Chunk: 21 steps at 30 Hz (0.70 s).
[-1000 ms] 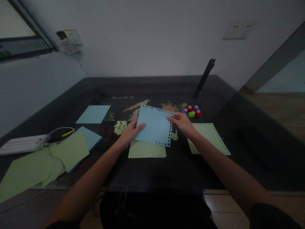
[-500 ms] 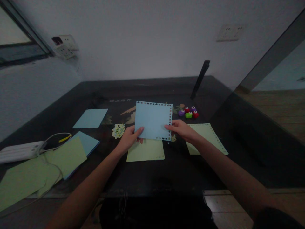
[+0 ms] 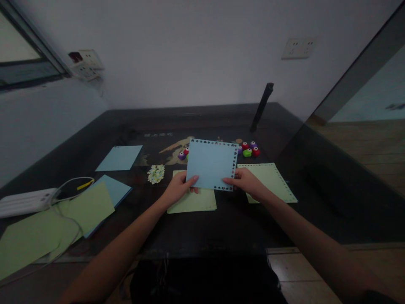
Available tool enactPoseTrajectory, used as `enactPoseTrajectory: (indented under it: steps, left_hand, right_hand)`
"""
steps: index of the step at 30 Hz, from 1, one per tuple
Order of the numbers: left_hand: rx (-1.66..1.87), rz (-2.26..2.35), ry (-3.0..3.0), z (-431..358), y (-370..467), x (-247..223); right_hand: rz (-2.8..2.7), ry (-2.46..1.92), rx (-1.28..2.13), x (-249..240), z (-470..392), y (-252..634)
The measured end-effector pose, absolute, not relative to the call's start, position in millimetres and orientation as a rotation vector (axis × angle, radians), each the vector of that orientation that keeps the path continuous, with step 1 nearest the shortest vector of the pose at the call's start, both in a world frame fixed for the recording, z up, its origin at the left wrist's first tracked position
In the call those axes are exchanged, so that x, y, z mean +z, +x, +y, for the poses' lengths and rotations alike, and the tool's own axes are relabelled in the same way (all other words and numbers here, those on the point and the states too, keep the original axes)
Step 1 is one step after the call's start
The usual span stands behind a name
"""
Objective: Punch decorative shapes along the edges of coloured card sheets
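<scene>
A light blue sheet of paper point(image 3: 211, 164) is held up over the table, with small punched shapes along its top and right edges and part of its bottom edge. My left hand point(image 3: 179, 185) pinches its lower left corner. On the lower right side, my right hand point(image 3: 247, 181) grips it between thumb and fingers. Beneath it lies a pale green stack of paper point(image 3: 193, 202), partly covered. Behind its edges sit small purple, red and green craft punches point(image 3: 247, 152), some of them hidden. A pale green sheet with a punched border point(image 3: 268, 181) lies by my right hand.
Left of my left hand is a pile of flower-patterned cutouts point(image 3: 156, 173). Farther left lie a blue sheet point(image 3: 120, 158), overlapping green sheets point(image 3: 63, 219) and a white power strip point(image 3: 27, 202) with its cable. A black upright bar point(image 3: 262, 107) stands at the back right.
Both hands have shifted the blue sheet slightly right and down. Some punches behind its left edge have come into view. The grip looks the same.
</scene>
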<state>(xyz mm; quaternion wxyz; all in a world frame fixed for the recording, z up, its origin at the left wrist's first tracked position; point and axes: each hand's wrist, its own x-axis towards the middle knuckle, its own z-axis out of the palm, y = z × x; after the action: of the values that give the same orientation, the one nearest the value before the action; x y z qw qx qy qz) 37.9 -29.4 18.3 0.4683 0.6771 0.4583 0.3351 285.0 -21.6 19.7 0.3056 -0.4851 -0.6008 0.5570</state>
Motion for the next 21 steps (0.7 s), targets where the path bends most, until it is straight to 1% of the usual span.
enactPoseTrajectory:
  steps: [3,6,9,12,15,18,21]
  left_hand:
    - [0.830,1.084,1.673,-29,38,18]
    - [0.914,1.078,1.660,-23,31,17]
    - [1.021,1.220,1.672,-5,16,17]
    - [1.067,1.408,1.836,21,-3,17]
    - [0.977,1.630,2.177,46,-16,16]
    - [0.775,1.629,2.411,63,-19,14]
    - [0.670,1.601,2.474,72,-19,10]
  right_hand:
    - [-1.564,-1.282,1.426,17,-22,290]
    - [-1.470,-1.296,1.374,16,-20,297]
    - [-1.324,-1.273,1.329,19,-17,303]
    - [-1.192,-1.217,1.329,23,-14,308]
    - [-1.105,-1.167,1.328,25,-13,313]
    - [-1.040,-1.148,1.339,25,-11,316]
    - [-0.980,-1.140,1.357,24,-10,317]
